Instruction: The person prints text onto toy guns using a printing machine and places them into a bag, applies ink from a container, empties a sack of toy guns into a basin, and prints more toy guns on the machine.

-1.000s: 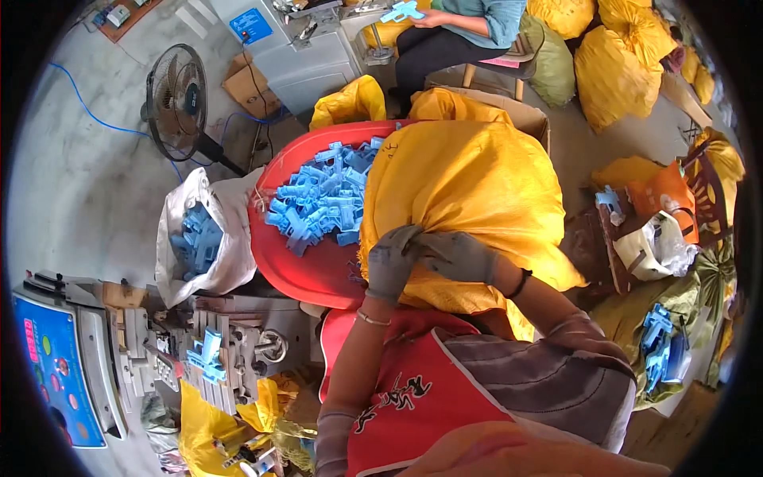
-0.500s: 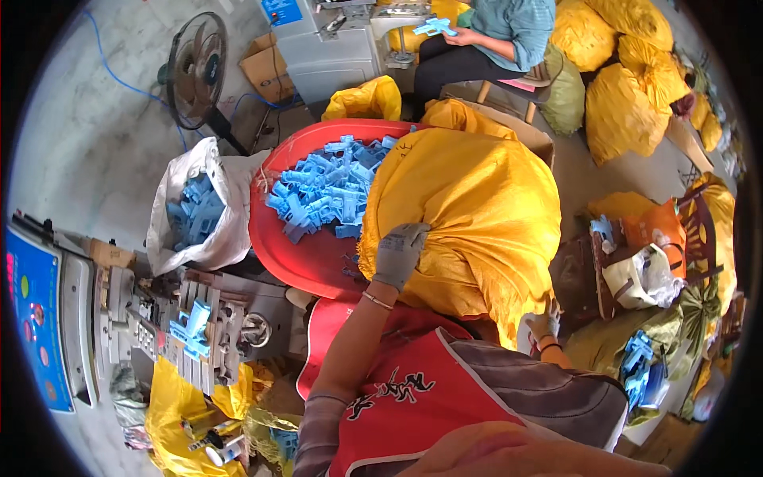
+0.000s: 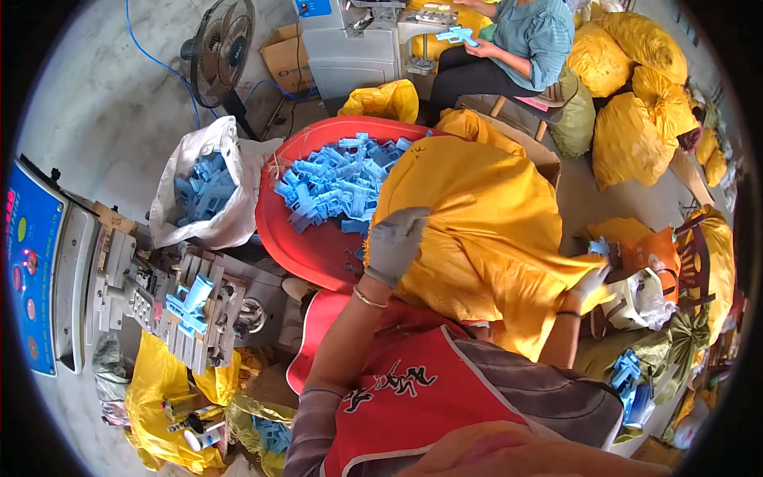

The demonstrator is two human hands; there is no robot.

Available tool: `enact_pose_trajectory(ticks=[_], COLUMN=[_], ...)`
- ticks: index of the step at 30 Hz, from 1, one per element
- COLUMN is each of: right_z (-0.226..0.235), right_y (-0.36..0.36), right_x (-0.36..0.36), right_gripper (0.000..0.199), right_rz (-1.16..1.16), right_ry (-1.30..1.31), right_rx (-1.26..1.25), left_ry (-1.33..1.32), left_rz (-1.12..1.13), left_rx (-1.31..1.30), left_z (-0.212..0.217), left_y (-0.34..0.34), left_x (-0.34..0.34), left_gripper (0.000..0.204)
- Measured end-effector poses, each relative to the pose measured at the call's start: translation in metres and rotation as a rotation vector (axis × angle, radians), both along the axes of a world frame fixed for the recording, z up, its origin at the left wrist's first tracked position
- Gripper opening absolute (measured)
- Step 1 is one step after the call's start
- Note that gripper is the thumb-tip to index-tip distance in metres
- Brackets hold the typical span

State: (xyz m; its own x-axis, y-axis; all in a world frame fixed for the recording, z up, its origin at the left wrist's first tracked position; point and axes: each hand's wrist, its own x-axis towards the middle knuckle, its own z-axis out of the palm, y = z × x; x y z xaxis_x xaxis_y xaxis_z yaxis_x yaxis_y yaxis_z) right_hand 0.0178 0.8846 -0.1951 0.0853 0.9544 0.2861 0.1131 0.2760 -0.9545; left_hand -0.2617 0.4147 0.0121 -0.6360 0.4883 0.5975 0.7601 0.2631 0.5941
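A large full yellow woven sack leans over the right part of a red oval tub. My left hand, in a grey glove, is closed on the sack's left side. Out to the right, my right hand, gloved too and slightly blurred, grips the sack's loose mouth fabric and holds it stretched sideways. A heap of light-blue plastic toy pistols lies in the tub, left of the sack. What fills the sack is hidden.
A white sack of blue parts stands left of the tub, near a fan. A machine with a blue panel and a blue toy pistol is at left. Across sits a co-worker. Yellow sacks pile up at right.
My right hand has moved up and to the right, pulling the sack's loose fabric outward with it. My left hand stays at the sack's left side. The whole view has shifted slightly.
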Motion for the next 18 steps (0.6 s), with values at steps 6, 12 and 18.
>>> enact_pose_trajectory(ticks=[6,12,18], right_z=[0.281,0.39,0.393], right_y=[-0.079,-0.255,-0.484], right_x=[-0.161,-0.386,-0.377], right_gripper=[0.039,0.015,0.014], right_rz=[0.446,0.718,1.423], right_ry=[0.428,0.045,0.419], right_rx=[0.41,1.711,1.326], left_ry=[-0.124,-0.201,-0.387], left_rz=[0.254,0.506,0.12], left_rx=[0.152,0.208,0.603], left_z=[-0.017,-0.042,0.007], left_y=[-0.051,-0.094,-0.152], left_x=[-0.012,-0.022,-0.016], left_gripper=[0.008,0.016,0.077])
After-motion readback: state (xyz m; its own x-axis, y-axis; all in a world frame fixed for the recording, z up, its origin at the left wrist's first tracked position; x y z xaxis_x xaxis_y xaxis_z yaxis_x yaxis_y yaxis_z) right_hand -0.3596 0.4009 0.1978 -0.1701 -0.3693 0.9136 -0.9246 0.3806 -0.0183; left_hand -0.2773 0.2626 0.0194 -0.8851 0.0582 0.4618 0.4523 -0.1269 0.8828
